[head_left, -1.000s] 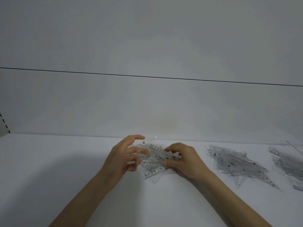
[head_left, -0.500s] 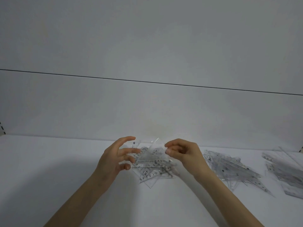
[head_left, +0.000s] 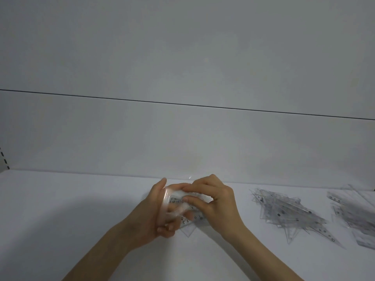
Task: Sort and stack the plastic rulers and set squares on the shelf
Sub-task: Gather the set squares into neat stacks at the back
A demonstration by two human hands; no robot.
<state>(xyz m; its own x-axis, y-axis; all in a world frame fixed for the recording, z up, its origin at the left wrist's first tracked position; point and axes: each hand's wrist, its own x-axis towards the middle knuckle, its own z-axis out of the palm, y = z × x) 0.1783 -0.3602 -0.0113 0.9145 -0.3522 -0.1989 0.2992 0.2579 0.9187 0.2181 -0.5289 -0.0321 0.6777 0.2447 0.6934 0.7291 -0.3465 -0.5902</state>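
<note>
A small stack of clear plastic set squares [head_left: 187, 222] with black numerals lies on the white shelf [head_left: 81, 209] at centre, partly lifted between both hands. My left hand [head_left: 154, 211] cups the stack's left side, fingers curled under its edge. My right hand [head_left: 215, 201] grips the top pieces from the right, thumb and fingers pinching them. Much of the stack is hidden by the fingers. A loose pile of clear set squares [head_left: 284, 213] lies to the right. Clear rulers [head_left: 355, 218] lie at the far right edge.
The shelf's white back wall [head_left: 182, 138] rises just behind the hands, with a dark horizontal seam across it. A slotted upright [head_left: 3, 157] shows at the far left edge.
Both hands have closed together around the central stack. My left hand turned its palm inward against the stack's left edge, and my right hand moved left over the top.
</note>
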